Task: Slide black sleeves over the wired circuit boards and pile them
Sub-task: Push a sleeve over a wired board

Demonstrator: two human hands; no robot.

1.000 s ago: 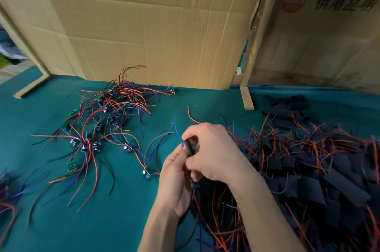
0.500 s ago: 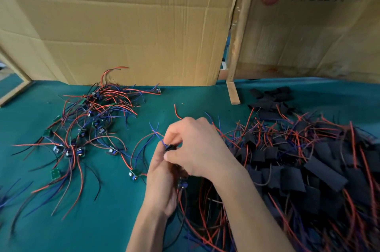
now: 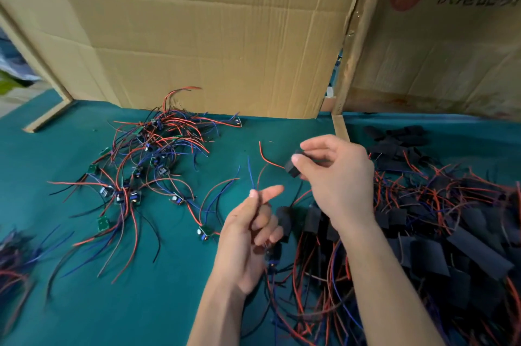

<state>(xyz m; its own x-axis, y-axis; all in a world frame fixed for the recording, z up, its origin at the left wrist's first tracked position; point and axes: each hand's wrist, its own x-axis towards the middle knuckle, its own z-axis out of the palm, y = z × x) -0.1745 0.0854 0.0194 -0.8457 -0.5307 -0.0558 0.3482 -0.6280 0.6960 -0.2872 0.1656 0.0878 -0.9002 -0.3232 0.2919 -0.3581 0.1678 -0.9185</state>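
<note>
Head view, item in hand: black sleeve (image 3: pixel 293 169), pinched by my right hand (image 3: pixel 338 173) above the tabletop (image 3: pixel 174 300) centre. My left hand (image 3: pixel 248 235) pinches blue wires (image 3: pixel 251 176), remaining fingers loosely curled. Bare boards (image 3: pixel 135 173) lie toward the left edge; sleeved pile (image 3: pixel 439 221) toward the right edge. Advice: keep wires taut and straight, sleeve mouth open, then draw sleeve fully over board.

Black sleeved board (image 3: pixel 293 168) with red wire, above finished pile (image 3: pixel 423 232).
</note>
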